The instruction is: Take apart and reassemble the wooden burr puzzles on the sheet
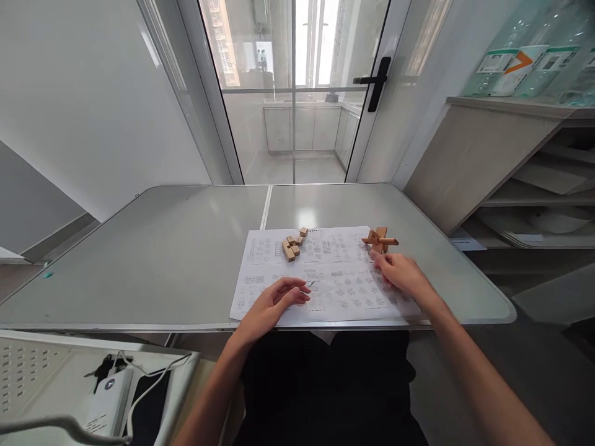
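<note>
My left hand (279, 300) rests palm down on the printed sheet (260, 272), its fingers loosely stretched and holding nothing. Beyond it lies a small group of light wooden puzzle blocks (289, 250), some with notches. My right hand (398, 271) is at the sheet's right side, thumb and fingers drawn together at the near end of some reddish-brown wooden puzzle pieces (382, 233). Among these a pointed wooden stick (389, 241) lies crosswise. The fingertips partly hide the nearest piece, and the grip is small in view.
The grey folding table (139, 260) has a seam (266, 207) down its middle. At lower left a white cart (46, 384) holds a white power bank (110, 396), a cable and a dark phone-like slab (151, 402). Shelves (502, 142) with plastic bottles (534, 62) stand right.
</note>
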`<state>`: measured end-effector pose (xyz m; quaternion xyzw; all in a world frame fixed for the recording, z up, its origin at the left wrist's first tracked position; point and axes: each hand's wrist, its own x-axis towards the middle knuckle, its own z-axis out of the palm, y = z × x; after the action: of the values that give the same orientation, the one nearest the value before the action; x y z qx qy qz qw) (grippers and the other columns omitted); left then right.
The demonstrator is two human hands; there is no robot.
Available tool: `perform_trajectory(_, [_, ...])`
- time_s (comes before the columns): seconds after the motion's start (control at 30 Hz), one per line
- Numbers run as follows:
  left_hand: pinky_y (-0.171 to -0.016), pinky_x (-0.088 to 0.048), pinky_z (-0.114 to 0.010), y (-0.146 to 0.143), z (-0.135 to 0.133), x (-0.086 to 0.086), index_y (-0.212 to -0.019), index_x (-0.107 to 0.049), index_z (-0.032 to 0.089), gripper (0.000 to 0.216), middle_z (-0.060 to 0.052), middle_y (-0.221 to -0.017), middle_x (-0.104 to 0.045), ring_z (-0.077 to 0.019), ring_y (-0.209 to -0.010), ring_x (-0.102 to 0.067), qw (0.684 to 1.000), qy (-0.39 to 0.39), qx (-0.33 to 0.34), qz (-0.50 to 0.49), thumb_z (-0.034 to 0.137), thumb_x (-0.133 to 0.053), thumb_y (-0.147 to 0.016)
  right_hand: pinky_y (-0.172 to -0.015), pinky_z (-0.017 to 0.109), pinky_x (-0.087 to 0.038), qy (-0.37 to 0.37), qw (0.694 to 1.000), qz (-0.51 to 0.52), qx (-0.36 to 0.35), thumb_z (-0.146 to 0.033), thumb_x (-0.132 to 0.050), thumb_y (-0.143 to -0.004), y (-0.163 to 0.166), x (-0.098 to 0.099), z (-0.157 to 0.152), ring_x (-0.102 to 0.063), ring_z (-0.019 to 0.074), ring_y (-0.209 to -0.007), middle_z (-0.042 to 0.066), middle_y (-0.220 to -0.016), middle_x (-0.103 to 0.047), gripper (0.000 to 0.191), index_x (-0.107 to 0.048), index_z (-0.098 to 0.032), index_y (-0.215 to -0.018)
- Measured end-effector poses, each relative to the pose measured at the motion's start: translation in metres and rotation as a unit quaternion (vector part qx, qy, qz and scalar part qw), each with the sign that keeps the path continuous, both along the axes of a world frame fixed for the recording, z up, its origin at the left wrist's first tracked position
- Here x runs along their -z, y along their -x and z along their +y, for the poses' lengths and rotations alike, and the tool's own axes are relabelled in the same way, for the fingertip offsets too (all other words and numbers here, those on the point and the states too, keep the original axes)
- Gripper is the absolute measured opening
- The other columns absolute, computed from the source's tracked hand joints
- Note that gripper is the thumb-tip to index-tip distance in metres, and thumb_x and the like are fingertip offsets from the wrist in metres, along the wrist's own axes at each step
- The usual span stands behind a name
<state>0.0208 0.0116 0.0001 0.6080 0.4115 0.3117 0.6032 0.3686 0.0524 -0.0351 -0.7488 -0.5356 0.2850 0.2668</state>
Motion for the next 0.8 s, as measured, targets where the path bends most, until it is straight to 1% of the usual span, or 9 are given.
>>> perform_trajectory(0.1, [-0.103, -0.052, -0.041, -0.005, 0.001, -0.004, -0.119, -0.066, 0.022, 0.037, -0.008, -0.121, -0.073, -0.0233, -0.106, -0.07, 1.0, 0.006, -0.022, 0.013, 0.052, -0.057, -0.1, -0.051, 0.029, -0.041, 0.001, 0.999, -0.006, -0.041, -0.056, -0.059, -0.094, 0.017, -0.005, -0.024, -0.056, 0.0168, -0.041, -0.001, -0.045, -0.06, 0.043, -0.06, -0.023, -0.067])
perform_trajectory(0.17, [-0.096, -0.054, -0.04, -0.009, 0.002, -0.007, -0.119, -0.066, 0.022, 0.038, -0.008, -0.118, -0.073, -0.0226, -0.1, -0.069, 0.999, -0.005, -0.021, 0.038, 0.053, -0.055, -0.1, -0.055, 0.029, -0.042, -0.037, 0.993, 0.013, -0.113, -0.056, -0.053, -0.098, 0.032, -0.008, -0.039, -0.058, 0.017, -0.045, -0.002, -0.051, -0.063, 0.041, -0.059, -0.024, -0.073])
perform_trajectory(0.23, [-0.092, -0.055, -0.04, -0.014, 0.005, -0.007, -0.12, -0.065, 0.023, 0.038, -0.008, -0.116, -0.072, -0.0236, -0.1, -0.068, 0.996, -0.036, -0.022, 0.079, 0.054, -0.053, -0.1, -0.058, 0.029, -0.043, -0.069, 0.982, 0.043, -0.171, -0.056, -0.049, -0.1, 0.045, -0.008, -0.051, -0.058, 0.0167, -0.049, -0.003, -0.056, -0.064, 0.041, -0.057, -0.024, -0.077])
perform_trajectory(0.3, [-0.096, -0.053, -0.043, -0.02, 0.011, -0.003, -0.119, -0.064, 0.024, 0.035, -0.008, -0.12, -0.069, -0.0262, -0.108, -0.065, 0.984, -0.103, -0.052, 0.135, 0.051, -0.054, -0.1, -0.059, 0.03, -0.042, -0.088, 0.975, 0.055, -0.195, -0.055, -0.047, -0.102, 0.053, -0.007, -0.058, -0.057, 0.017, -0.053, -0.002, -0.059, -0.066, 0.041, -0.057, -0.024, -0.078])
perform_trajectory(0.37, [-0.104, -0.049, -0.047, -0.026, 0.022, 0.005, -0.121, -0.061, 0.025, 0.031, -0.01, -0.13, -0.063, -0.0295, -0.121, -0.059, 0.95, -0.21, -0.114, 0.202, 0.045, -0.058, -0.098, -0.062, 0.03, -0.041, -0.112, 0.974, 0.058, -0.186, -0.054, -0.046, -0.103, 0.058, -0.004, -0.062, -0.056, 0.0173, -0.056, -0.002, -0.061, -0.066, 0.041, -0.056, -0.024, -0.077])
perform_trajectory(0.43, [-0.115, -0.039, -0.054, -0.031, 0.038, 0.015, -0.131, -0.055, 0.025, 0.042, -0.013, -0.142, -0.053, -0.0346, -0.138, -0.046, 0.902, -0.304, -0.163, 0.258, 0.041, -0.063, -0.094, -0.063, 0.03, -0.041, -0.13, 0.976, 0.069, -0.163, -0.054, -0.047, -0.103, 0.059, -0.001, -0.063, -0.056, 0.0176, -0.058, -0.001, -0.063, -0.065, 0.041, -0.055, -0.024, -0.076])
perform_trajectory(0.53, [-0.12, -0.029, -0.062, -0.039, 0.066, 0.03, -0.146, -0.039, 0.024, 0.069, -0.018, -0.154, -0.039, -0.0406, -0.149, -0.03, 0.866, -0.353, -0.173, 0.309, 0.044, -0.071, -0.089, -0.062, 0.03, -0.041, -0.137, 0.976, 0.093, -0.139, -0.055, -0.048, -0.102, 0.057, 0.001, -0.063, -0.056, 0.0182, -0.059, -0.001, -0.063, -0.064, 0.041, -0.055, -0.024, -0.077])
perform_trajectory(0.67, [-0.123, -0.024, -0.061, -0.046, 0.101, 0.041, -0.153, -0.029, 0.022, 0.086, -0.02, -0.157, -0.035, -0.0419, -0.153, -0.024, 0.857, -0.361, -0.146, 0.339, 0.051, -0.074, -0.085, -0.062, 0.031, -0.042, -0.14, 0.976, 0.104, -0.13, -0.057, -0.048, -0.102, 0.057, 0.002, -0.062, -0.057, 0.0188, -0.06, -0.001, -0.062, -0.063, 0.041, -0.056, -0.024, -0.078])
perform_trajectory(0.8, [-0.12, -0.029, -0.059, -0.047, 0.123, 0.044, -0.151, -0.031, 0.021, 0.088, -0.02, -0.153, -0.042, -0.0418, -0.147, -0.035, 0.859, -0.366, -0.113, 0.34, 0.056, -0.075, -0.084, -0.063, 0.031, -0.043, -0.146, 0.975, 0.112, -0.124, -0.057, -0.048, -0.102, 0.058, 0.003, -0.062, -0.058, 0.0196, -0.061, -0.001, -0.063, -0.063, 0.041, -0.056, -0.025, -0.078])
